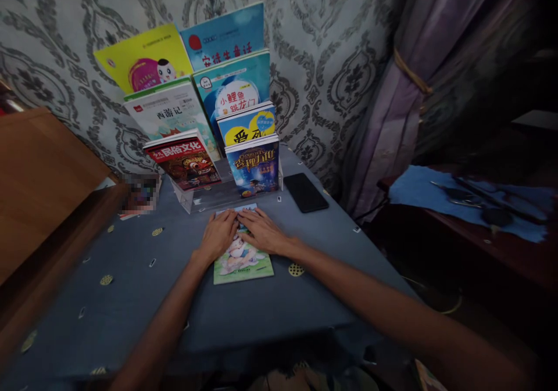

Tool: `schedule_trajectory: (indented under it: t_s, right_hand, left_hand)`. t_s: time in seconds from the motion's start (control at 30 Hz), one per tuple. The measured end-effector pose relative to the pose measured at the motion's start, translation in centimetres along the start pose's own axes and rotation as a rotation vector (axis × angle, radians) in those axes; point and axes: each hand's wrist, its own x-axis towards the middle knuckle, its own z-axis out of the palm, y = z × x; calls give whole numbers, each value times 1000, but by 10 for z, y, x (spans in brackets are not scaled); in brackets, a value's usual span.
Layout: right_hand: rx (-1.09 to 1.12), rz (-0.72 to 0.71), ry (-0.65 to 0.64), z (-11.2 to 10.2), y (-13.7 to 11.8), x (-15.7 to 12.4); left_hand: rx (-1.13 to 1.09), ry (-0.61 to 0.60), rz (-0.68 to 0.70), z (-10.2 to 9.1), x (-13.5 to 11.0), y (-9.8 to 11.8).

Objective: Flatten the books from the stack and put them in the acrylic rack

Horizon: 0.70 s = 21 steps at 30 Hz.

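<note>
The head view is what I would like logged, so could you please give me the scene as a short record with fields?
Left hand: spread flat on the upper left of the picture book
Right hand: laid on the upper right of the same book
Picture book: flat on the table, illustrated cover up, partly hidden by the hands
Display stand: behind the hands, holding upright books in two columns
Black phone: flat, right of the stand
Table: covered by a dark patterned cloth
</note>
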Motion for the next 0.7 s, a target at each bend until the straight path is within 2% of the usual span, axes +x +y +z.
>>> schedule_trajectory:
  t_s: [0.17, 0.37, 0.7]
  right_hand:
    - [-7, 39, 29, -3, 4, -1]
    - [-68, 149, 36, -5, 12, -2]
    - [20, 116, 56, -7, 28, -1]
  left_hand:
    - [108, -4, 11, -8, 10, 11]
    - [113, 16, -22, -2, 19, 21]
    - [118, 44, -23, 4, 19, 18]
